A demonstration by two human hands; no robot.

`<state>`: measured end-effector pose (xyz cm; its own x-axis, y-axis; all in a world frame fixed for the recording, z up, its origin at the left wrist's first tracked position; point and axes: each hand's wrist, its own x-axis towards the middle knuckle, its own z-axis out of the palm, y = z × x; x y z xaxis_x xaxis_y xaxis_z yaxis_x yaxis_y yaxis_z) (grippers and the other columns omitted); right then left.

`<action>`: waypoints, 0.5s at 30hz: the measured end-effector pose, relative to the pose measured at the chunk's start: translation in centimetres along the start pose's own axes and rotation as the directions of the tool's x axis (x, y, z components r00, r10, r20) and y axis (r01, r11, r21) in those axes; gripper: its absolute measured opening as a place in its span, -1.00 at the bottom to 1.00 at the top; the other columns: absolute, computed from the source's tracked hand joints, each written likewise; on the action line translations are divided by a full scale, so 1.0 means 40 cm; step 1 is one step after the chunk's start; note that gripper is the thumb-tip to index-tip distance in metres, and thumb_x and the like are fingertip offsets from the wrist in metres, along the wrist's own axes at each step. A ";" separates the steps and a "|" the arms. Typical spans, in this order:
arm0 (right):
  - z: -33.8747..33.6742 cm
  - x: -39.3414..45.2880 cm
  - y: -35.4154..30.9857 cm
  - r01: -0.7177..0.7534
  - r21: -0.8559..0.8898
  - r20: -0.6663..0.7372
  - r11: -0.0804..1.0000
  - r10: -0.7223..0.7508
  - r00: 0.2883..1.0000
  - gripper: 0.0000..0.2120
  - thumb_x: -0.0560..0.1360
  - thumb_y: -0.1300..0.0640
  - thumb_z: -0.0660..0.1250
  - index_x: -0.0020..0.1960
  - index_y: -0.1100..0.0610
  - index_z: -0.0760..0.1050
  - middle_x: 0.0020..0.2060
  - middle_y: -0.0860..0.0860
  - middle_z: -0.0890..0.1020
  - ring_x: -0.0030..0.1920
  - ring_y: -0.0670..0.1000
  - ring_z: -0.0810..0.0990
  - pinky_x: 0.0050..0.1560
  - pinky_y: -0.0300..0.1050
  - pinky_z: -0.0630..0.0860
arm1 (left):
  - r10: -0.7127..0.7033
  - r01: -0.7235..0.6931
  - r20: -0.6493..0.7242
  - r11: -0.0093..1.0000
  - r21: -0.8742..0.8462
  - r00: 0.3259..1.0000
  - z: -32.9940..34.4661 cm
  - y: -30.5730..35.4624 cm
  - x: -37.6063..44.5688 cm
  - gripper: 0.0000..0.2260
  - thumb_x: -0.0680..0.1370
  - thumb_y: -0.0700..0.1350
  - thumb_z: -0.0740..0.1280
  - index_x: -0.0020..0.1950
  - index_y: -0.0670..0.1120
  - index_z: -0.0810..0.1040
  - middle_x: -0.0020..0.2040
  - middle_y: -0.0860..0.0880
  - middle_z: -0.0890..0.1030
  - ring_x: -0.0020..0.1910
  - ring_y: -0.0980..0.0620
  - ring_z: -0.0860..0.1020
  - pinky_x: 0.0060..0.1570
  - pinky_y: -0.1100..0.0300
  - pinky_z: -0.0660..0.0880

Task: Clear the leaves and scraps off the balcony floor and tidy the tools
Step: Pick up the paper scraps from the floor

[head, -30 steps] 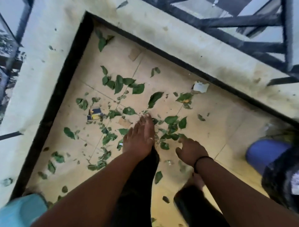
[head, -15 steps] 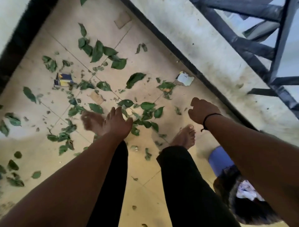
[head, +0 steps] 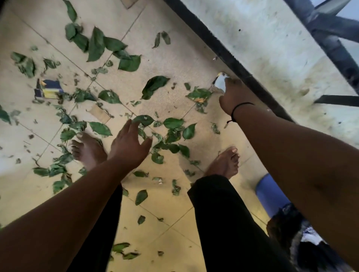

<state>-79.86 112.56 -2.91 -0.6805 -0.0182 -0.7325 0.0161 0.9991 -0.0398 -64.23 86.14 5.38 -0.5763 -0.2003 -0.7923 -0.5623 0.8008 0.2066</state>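
Green leaves [head: 154, 86] and small torn bits lie scattered over the beige tiled balcony floor [head: 174, 58]. A white paper scrap [head: 220, 83] lies by the black strip at the foot of the parapet. My right hand [head: 234, 95] is down on it, fingers curled over its near edge. My left hand [head: 130, 143] hovers open, fingers spread, above a cluster of leaves [head: 172, 136] between my bare feet. A blue and yellow wrapper [head: 49, 89] and a tan cardboard piece [head: 99, 114] lie to the left.
The pale parapet [head: 272, 48] with a dark metal railing [head: 330, 38] runs along the right. A blue container [head: 272, 194] and a dark bag [head: 295, 233] stand at the lower right, beside my right leg. Another cardboard piece [head: 129, 2] lies at the top edge.
My right hand moved forward and down from mid-air onto the white paper scrap. My left hand opened and spread over the leaves. The view came closer to the floor.
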 end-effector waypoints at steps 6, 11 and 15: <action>0.053 0.075 -0.054 -0.133 -0.031 -0.035 0.991 0.132 0.991 -0.36 0.62 0.12 0.19 0.58 0.11 -0.07 0.54 0.17 0.08 0.38 0.26 0.37 0.22 0.11 0.40 | -0.060 0.050 0.074 0.990 0.133 0.995 -0.022 -0.129 0.058 -0.38 0.60 0.13 0.25 0.58 -0.05 0.13 0.60 -0.13 0.07 0.55 -0.19 0.13 0.48 -0.21 0.13; 0.048 0.056 -0.063 -0.268 0.040 -0.092 0.963 0.270 0.958 -0.30 0.59 0.04 0.26 0.55 0.20 -0.06 0.44 0.28 0.25 0.29 0.33 0.44 0.15 0.15 0.44 | -0.141 0.129 0.097 0.984 0.122 0.985 -0.057 -0.134 0.070 -0.45 0.63 0.14 0.20 0.57 -0.02 0.18 0.60 -0.06 0.12 0.54 -0.13 0.15 0.43 -0.05 0.05; 0.037 -0.024 -0.114 -0.229 0.308 -0.142 0.923 0.282 0.949 -0.61 0.58 0.17 0.20 0.39 0.19 0.27 0.27 0.23 0.43 0.18 0.31 0.48 0.07 0.11 0.44 | -0.203 0.240 0.168 0.939 -0.246 0.965 -0.074 -0.158 0.099 -0.52 0.61 0.15 0.23 0.46 -0.05 0.38 0.44 -0.13 0.40 0.35 -0.13 0.43 0.21 0.12 0.36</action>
<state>-78.21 107.95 -3.02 -0.7451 0.2704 -0.6096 0.3965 0.9146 -0.0789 -64.73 78.62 2.63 -0.3427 -0.2608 -0.9025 -0.8123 0.5649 0.1452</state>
